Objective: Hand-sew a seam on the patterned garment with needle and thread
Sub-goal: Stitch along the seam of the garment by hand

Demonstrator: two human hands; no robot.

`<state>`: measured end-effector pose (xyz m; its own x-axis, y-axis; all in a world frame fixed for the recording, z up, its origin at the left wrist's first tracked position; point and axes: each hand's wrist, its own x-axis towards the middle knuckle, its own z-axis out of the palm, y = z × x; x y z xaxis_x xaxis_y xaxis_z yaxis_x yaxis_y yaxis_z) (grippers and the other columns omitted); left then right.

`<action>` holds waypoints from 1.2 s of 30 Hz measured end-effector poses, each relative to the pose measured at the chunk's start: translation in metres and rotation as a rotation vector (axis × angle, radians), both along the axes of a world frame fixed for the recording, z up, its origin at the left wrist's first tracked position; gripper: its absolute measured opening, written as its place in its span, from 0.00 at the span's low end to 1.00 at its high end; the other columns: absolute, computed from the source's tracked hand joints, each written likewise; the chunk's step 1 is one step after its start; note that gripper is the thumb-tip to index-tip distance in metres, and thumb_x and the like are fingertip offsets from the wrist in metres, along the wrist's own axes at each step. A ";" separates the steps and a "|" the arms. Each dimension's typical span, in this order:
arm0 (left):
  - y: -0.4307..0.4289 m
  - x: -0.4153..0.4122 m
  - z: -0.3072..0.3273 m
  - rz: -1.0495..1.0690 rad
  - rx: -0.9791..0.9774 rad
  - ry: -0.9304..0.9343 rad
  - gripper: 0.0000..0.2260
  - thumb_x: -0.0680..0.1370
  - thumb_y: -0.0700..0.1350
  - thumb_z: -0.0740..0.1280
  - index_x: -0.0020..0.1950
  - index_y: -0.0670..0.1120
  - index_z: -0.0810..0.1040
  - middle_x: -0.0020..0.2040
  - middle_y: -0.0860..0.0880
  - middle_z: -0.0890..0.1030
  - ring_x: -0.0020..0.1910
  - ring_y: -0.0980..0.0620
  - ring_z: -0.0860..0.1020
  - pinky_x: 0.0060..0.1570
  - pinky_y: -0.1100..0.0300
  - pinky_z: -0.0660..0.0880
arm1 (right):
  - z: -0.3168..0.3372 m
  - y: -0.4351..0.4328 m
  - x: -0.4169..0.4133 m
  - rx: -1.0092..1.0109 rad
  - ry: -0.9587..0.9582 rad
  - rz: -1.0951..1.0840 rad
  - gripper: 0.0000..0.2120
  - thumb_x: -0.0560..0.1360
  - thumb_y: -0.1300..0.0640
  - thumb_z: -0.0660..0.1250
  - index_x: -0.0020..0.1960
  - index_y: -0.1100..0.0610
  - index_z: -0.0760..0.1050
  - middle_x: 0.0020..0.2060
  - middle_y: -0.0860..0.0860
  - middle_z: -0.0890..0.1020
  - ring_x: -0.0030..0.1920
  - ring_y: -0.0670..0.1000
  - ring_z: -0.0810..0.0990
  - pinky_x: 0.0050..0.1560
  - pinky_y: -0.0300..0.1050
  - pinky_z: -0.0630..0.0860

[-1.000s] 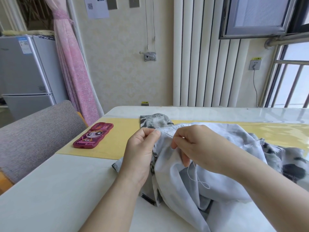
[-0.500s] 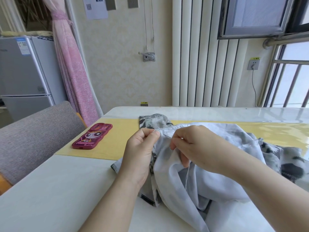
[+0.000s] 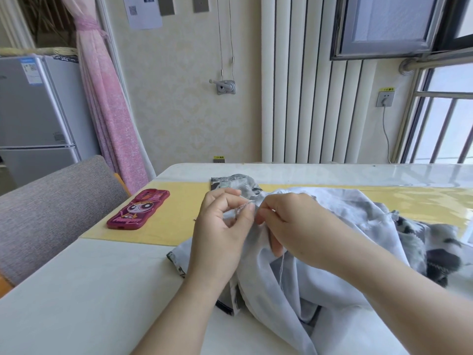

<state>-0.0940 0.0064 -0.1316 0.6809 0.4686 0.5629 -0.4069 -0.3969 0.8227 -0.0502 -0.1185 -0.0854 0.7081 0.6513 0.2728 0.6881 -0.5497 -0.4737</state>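
Note:
The patterned garment [image 3: 340, 226], pale grey with dark grey prints, lies bunched on the white table [image 3: 89, 290], its lining side up. My left hand [image 3: 220, 231] pinches the garment's edge between thumb and fingers. My right hand [image 3: 294, 226] is just to its right, fingertips curled and pinched at the same edge; the needle itself is too small to make out. A thin white thread [image 3: 282, 267] hangs down from under my right hand across the cloth.
A red phone case with a cartoon face [image 3: 139, 210] lies on the yellow mat [image 3: 174, 219] to the left. A grey chair back [image 3: 51, 208] stands at the table's left edge. Radiator and window lie behind.
My left fingers have spread slightly and shifted along the edge. The hanging thread loop below my right hand has been drawn shorter and straighter.

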 end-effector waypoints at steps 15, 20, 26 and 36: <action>0.007 0.005 0.001 -0.187 -0.605 0.039 0.06 0.77 0.43 0.66 0.42 0.46 0.79 0.31 0.49 0.78 0.30 0.52 0.76 0.30 0.62 0.73 | 0.009 -0.005 0.002 0.340 0.064 0.248 0.05 0.75 0.57 0.67 0.42 0.49 0.76 0.38 0.42 0.83 0.31 0.52 0.76 0.39 0.50 0.77; 0.003 0.002 0.001 -0.238 -0.474 -0.038 0.05 0.74 0.46 0.70 0.40 0.46 0.79 0.28 0.54 0.77 0.29 0.57 0.74 0.32 0.66 0.72 | 0.000 -0.002 0.007 0.360 0.019 0.242 0.06 0.75 0.58 0.68 0.43 0.48 0.79 0.38 0.40 0.83 0.35 0.51 0.78 0.40 0.43 0.76; 0.003 0.002 0.001 -0.238 -0.356 -0.044 0.04 0.72 0.49 0.70 0.37 0.51 0.80 0.31 0.53 0.77 0.33 0.55 0.74 0.37 0.61 0.73 | 0.003 -0.004 0.016 0.483 -0.099 0.072 0.05 0.72 0.52 0.70 0.41 0.45 0.75 0.35 0.37 0.80 0.33 0.41 0.75 0.38 0.35 0.70; -0.001 -0.001 -0.002 -0.371 -0.191 -0.002 0.02 0.73 0.48 0.69 0.42 0.53 0.82 0.39 0.50 0.82 0.41 0.53 0.78 0.46 0.57 0.74 | 0.006 -0.015 0.031 0.419 0.554 0.220 0.13 0.73 0.50 0.69 0.45 0.61 0.83 0.41 0.61 0.84 0.44 0.56 0.84 0.47 0.51 0.78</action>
